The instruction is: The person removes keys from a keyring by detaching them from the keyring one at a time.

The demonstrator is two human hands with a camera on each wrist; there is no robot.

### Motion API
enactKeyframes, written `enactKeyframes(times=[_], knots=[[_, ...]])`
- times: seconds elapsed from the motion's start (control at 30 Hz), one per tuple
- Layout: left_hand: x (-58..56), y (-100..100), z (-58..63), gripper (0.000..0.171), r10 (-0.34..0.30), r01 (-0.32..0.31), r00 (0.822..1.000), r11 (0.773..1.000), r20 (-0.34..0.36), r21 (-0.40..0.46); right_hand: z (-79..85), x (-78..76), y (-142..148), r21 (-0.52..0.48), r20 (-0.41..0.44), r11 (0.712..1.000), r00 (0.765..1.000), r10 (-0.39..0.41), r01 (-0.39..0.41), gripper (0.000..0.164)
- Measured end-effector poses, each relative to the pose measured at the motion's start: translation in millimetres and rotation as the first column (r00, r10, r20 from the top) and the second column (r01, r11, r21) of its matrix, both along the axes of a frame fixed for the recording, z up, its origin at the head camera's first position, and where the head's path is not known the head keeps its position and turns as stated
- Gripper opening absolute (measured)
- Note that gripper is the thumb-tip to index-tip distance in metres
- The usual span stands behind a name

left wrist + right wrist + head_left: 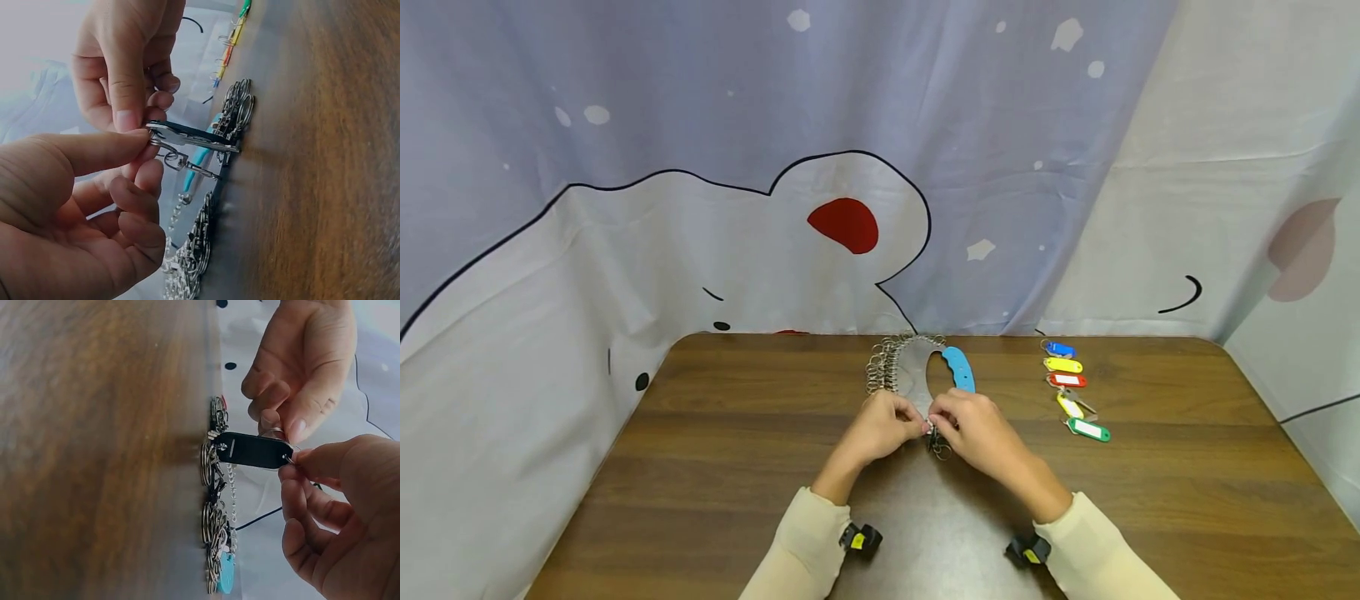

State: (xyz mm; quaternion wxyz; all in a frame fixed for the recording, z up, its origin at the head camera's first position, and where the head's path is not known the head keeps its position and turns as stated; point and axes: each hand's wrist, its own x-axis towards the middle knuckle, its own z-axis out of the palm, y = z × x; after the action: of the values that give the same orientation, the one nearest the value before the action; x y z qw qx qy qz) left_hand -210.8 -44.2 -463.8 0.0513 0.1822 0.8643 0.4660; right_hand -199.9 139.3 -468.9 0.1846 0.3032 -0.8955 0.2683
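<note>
Near the middle of the table, my left hand (pixel 886 425) and right hand (pixel 983 427) meet fingertip to fingertip. A black key tag (pixel 253 450) and a silver key (pixel 194 140) hang down between them. My right thumb and finger pinch the small ring at the tag's end. With thumb and forefinger my left hand pinches a metal ring (pixel 164 152), which has a swivel clasp (pixel 186 165) below it. Just beyond the hands lies a curved grey holder (pixel 913 364) with a blue handle (pixel 959 369), its outer edge lined with metal clasps and rings (pixel 880 364).
At the right lie several key tags in a column: blue (pixel 1060 349), yellow (pixel 1063 365), red (pixel 1067 380), a second yellow one (pixel 1070 406) with a key beside it, and green (pixel 1088 429). A printed curtain (pixel 737 250) hangs behind the wooden table (pixel 737 450).
</note>
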Motion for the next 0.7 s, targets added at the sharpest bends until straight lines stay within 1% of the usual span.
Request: enactKeyframes(times=[0.13, 0.3, 0.5, 0.6, 0.7], knots=[[0.7, -0.4, 0.7, 0.007, -0.002, 0.002, 1.0, 1.0, -0.005, 0.008, -1.2, 0.1, -0.1, -0.003, 0.015, 1.0, 0.999, -0.03, 0.03, 0.009], [1.3, -1.4, 1.4, 0.008, -0.007, 0.008, 1.0, 1.0, 0.019, -0.009, -4.0, -0.3, -0.6, 0.004, 0.023, 0.998, 0.998, -0.06, 0.06, 0.01], [1.8, -2.3, 1.9, 0.007, -0.042, 0.043, 0.998, 0.999, 0.038, -0.014, -4.2, -2.2, 1.7, -0.004, 0.025, 0.994, 0.993, -0.111, 0.111, 0.011], [2.5, -3.8, 4.2, 0.009, -0.047, 0.048, 0.998, 0.998, 0.034, -0.051, -0.5, -3.6, 5.0, -0.023, 0.045, 0.993, 0.992, -0.117, 0.118, 0.011], [4.1, -5.2, 8.3, 0.015, -0.045, 0.045, 0.999, 0.991, 0.007, -0.125, 7.5, -3.8, 8.7, -0.052, 0.062, 0.993, 0.993, -0.103, 0.107, 0.009]])
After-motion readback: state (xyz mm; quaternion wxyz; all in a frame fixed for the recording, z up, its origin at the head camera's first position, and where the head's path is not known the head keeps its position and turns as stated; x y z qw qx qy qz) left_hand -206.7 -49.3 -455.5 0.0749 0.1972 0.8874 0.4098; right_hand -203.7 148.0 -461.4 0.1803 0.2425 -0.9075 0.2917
